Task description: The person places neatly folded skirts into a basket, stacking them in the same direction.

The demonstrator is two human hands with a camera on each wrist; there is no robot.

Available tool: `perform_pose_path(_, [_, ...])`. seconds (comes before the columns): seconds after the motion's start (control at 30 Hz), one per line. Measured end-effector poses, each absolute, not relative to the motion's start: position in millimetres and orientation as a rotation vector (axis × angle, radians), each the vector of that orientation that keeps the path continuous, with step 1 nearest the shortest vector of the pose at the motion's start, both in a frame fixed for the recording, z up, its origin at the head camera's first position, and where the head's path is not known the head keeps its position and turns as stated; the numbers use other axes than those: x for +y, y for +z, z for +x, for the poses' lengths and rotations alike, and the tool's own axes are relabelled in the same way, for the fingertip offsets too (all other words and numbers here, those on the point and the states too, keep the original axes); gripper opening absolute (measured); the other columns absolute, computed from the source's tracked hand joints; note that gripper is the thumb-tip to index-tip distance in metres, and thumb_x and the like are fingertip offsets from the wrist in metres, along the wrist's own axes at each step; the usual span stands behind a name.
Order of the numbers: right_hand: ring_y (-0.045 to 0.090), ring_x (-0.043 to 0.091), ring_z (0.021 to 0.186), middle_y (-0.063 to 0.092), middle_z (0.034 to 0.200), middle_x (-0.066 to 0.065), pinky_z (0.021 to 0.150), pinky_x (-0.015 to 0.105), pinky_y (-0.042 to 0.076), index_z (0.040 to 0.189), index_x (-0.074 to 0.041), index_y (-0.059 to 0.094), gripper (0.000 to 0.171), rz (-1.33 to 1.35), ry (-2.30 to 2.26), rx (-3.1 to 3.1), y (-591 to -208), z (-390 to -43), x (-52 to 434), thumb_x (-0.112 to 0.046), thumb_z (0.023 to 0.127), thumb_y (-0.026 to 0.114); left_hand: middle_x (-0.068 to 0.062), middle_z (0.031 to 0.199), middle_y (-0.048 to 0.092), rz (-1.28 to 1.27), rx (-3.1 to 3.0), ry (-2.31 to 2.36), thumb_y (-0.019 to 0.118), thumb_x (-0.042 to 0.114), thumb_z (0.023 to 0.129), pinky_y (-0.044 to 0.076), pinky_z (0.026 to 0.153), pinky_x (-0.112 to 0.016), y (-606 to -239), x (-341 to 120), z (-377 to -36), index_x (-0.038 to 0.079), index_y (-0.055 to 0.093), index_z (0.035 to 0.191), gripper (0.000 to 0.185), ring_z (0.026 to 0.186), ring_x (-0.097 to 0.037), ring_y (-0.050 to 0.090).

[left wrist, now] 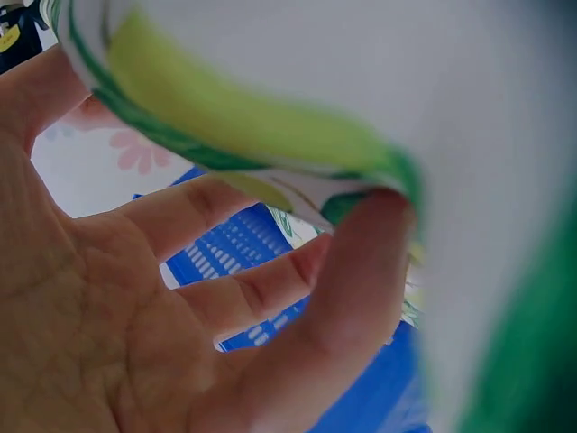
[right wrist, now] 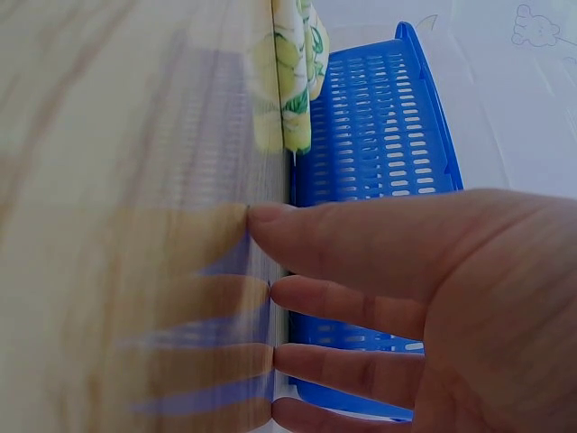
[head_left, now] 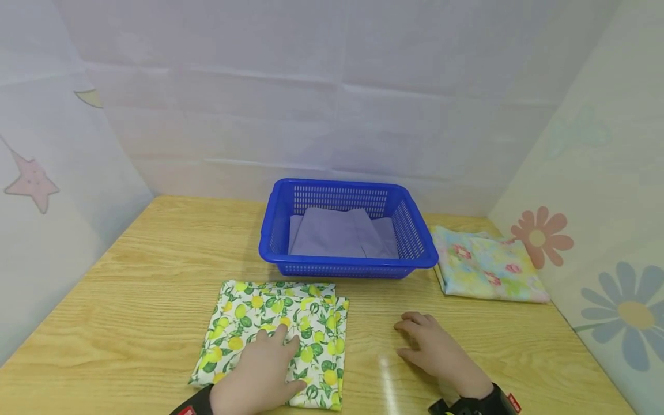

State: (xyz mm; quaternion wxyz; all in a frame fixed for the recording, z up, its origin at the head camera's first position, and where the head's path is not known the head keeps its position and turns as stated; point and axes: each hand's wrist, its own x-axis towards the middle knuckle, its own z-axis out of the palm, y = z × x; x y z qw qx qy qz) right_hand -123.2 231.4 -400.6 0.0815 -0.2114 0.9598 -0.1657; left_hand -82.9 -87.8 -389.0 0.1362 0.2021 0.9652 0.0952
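Floral cloth [head_left: 487,265], head view only

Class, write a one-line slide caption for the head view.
Left hand on lemon-print cloth, right hand on table.

Bright, even light; table [head_left: 155,300] glare (faint); wrist views blurred up close.

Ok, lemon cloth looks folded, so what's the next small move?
Probably slide the right hand under the lemon cloth edge for a two-handed lift. The left hand already rests flat on it, the right sits idle on the table, and the basket lies just behind.
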Motion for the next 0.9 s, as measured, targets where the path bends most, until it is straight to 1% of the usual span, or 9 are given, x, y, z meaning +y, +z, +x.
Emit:
perform_pose_path(0.1, [0.053,0.035,0.112,0.056,0.124,0.013,0.088,0.046,0.049,0.114,-0.009,0.064,0.039,-0.617,-0.495,2.871,-400,-123,231,-0.022,0.079,0.076,-0.013,0.118,0.052,0.615,2.818,0.228,0.068,0.058,0.076,0.052,0.062,-0.043,-388,-75,-85,0.009,0.059,0.127,0.071,0.093,-0.034,0.054])
perform_pose_path(0.2, [0.053,0.034,0.113,0.056,0.124,0.012,0.089,0.046,0.048,0.114,-0.009,0.064,0.039,-0.598,-0.493,2.876,-401,-124,230,-0.022,0.079,0.076,-0.012,0.116,0.052,0.638,2.835,0.201,0.068,0.059,0.076,0.052,0.058,-0.040,-388,-62,-86,0.010,0.059,0.127,0.071,0.092,-0.033,0.054])
perform_pose_path(0.47, [0.053,0.033,0.112,0.057,0.124,0.012,0.090,0.046,0.048,0.113,-0.009,0.065,0.038,-0.596,-0.472,2.890,-402,-124,228,-0.023,0.079,0.076,-0.012,0.120,0.052,0.671,2.856,0.068,0.063,0.065,0.077,0.053,0.058,-0.032,-390,-30,-92,0.013,0.059,0.128,0.073,0.094,-0.032,0.056])
perform_pose_path(0.63, [0.053,0.033,0.112,0.057,0.124,0.012,0.089,0.045,0.048,0.114,-0.009,0.065,0.038,-0.603,-0.473,2.892,-403,-124,228,-0.023,0.080,0.076,-0.011,0.123,0.053,0.669,2.857,0.010,0.062,0.067,0.077,0.052,0.058,-0.031,-390,-17,-95,0.014,0.059,0.127,0.073,0.095,-0.031,0.056])
perform_pose_path(0.7, [0.053,0.033,0.114,0.057,0.125,0.013,0.091,0.046,0.048,0.114,-0.008,0.065,0.038,-0.586,-0.478,2.896,-403,-124,228,-0.022,0.080,0.075,-0.010,0.123,0.053,0.671,2.862,-0.025,0.061,0.068,0.077,0.052,0.057,-0.031,-391,-11,-96,0.015,0.058,0.127,0.073,0.095,-0.030,0.057])
perform_pose_path(0.9, [0.052,0.034,0.115,0.057,0.124,0.012,0.092,0.047,0.047,0.116,-0.007,0.065,0.040,-0.558,-0.481,2.904,-402,-124,229,-0.021,0.079,0.076,-0.010,0.124,0.051,0.660,2.891,-0.172,0.054,0.071,0.079,0.050,0.054,-0.027,-395,10,-96,0.014,0.055,0.130,0.076,0.095,-0.029,0.056])
